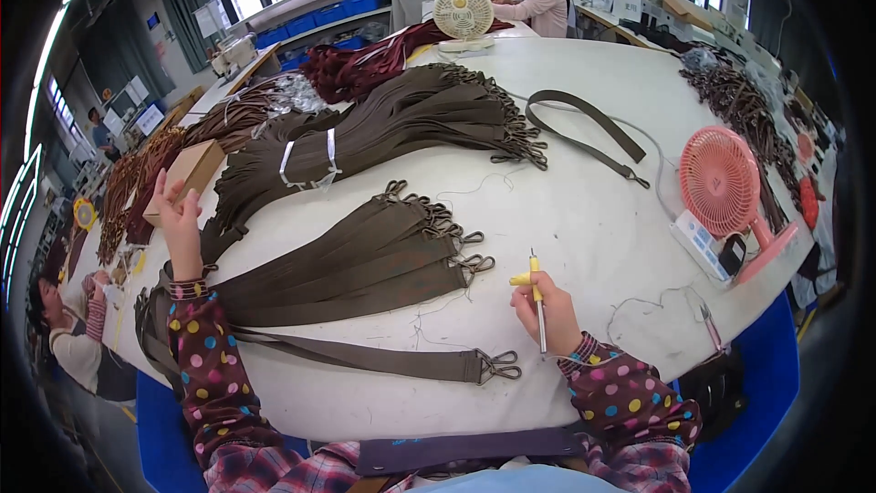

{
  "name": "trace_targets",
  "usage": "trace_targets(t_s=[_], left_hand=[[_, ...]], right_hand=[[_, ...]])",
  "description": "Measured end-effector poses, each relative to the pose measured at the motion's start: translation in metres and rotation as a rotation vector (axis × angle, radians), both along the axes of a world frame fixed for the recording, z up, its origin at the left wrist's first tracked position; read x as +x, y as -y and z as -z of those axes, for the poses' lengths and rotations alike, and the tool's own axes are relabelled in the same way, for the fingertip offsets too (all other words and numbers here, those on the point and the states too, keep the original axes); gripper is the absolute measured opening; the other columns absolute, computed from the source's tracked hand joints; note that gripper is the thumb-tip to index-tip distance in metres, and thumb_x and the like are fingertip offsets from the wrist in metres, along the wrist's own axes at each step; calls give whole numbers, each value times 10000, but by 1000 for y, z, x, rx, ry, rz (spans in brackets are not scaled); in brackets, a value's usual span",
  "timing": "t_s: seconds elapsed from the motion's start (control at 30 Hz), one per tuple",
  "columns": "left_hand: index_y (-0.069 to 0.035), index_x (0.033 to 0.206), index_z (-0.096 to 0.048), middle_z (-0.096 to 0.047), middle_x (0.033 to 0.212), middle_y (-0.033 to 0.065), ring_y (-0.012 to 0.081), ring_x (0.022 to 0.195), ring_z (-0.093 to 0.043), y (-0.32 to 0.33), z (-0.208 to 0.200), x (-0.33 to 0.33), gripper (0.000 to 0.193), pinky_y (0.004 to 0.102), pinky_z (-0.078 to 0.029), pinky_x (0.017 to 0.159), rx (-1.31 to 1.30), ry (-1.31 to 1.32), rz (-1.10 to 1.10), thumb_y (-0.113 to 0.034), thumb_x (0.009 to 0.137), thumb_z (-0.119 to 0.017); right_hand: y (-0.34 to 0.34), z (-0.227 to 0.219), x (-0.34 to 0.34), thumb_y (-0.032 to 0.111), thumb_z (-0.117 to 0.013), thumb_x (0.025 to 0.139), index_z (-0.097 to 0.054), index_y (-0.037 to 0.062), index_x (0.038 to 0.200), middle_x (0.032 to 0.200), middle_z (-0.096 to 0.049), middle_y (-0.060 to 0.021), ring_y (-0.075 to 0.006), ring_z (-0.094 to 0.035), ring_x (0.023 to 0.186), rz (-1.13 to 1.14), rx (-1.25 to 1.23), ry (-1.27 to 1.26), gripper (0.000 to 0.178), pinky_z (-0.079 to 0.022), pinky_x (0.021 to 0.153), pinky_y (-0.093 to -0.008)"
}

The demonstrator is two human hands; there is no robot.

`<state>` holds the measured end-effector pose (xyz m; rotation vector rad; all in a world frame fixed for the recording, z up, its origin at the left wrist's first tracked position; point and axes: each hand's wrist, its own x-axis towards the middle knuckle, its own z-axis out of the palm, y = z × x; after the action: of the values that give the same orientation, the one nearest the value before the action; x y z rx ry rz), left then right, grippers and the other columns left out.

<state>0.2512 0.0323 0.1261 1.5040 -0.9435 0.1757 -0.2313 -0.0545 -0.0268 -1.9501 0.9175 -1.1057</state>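
My right hand (pixel 550 315) is closed round a slim pen-like tool (pixel 536 290) with a thin metal tip pointing up, yellow wrapping and a cord. My left hand (pixel 182 228) is raised with its fingers stretched out, holding nothing, above the left end of the brown straps. A fanned pile of brown webbing straps (pixel 356 265) with metal snap hooks lies between my hands. Nearer to me, a separate strap (pixel 383 361) stretches across the table, its hooks toward my right hand. Farther back lies a large bundle of similar straps (pixel 383 128), bound with white ties.
A looped strap (pixel 593 123) lies at the back right. Beside a pink fan (pixel 721 173) sit a white power strip (pixel 701 245) and cables. Small snips (pixel 708 324) rest near the right edge. A cardboard box (pixel 187 178) stands at left. Other people work farther off.
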Motion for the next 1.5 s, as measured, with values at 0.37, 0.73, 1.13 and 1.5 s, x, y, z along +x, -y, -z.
trace_targets(t_s=[0.37,0.73,1.13,1.5], left_hand=[[3,1107,-550,-541,1058,52,95,890,-522,-7,4,-170,207,236,-444,770,219,-46,826,-27,904,-523],[40,1049,-640,-609,1042,198,276,894,-610,-4,-63,-306,314,322,-490,767,221,-172,2096,-235,957,-522],[56,964,-624,-629,968,199,264,799,-631,-5,-46,-322,183,295,-501,686,-108,-500,2006,-109,891,-596],[-53,1041,-614,-618,950,56,133,791,-612,1,60,-279,147,254,-482,674,601,-76,1341,-107,925,-541]], right_hand=[[0,3,-5,51,-631,840,-490,24,1018,754,-618,-76,-166,-588,574,16,-10,-30,229,-474,544,-264],[-5,-6,-5,36,-574,872,-482,3,1019,771,-628,-49,-102,-589,631,-33,29,-56,176,-472,596,-232],[1,-6,-5,40,-584,869,-466,1,1023,770,-631,-61,-112,-593,625,-16,8,-77,197,-474,592,-236],[-5,-3,-6,40,-588,866,-465,0,1024,771,-632,-66,-119,-607,634,4,-27,-66,205,-484,593,-242]])
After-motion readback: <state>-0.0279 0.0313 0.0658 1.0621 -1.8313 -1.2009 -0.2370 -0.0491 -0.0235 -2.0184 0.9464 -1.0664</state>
